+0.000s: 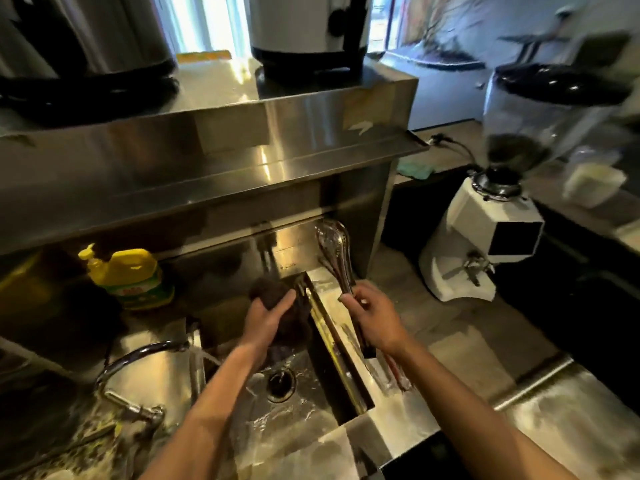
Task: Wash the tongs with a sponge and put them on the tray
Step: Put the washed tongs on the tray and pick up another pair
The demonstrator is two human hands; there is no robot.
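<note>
Shiny metal tongs point(334, 249) point up and away over the right rim of the steel sink point(304, 393). My right hand point(372, 315) is closed around their handle end. My left hand point(268, 315) grips a dark sponge point(268, 289) over the back of the sink basin, a short way left of the tongs and not touching them. The drain point(280, 381) lies below my left forearm. No tray can be made out in this view.
A curved faucet point(138, 368) arches in from the left. A yellow dish-soap bottle point(130, 275) stands behind it under a steel shelf point(207, 157). A white coffee grinder point(485, 237) stands on the right counter. Large urns sit on top of the shelf.
</note>
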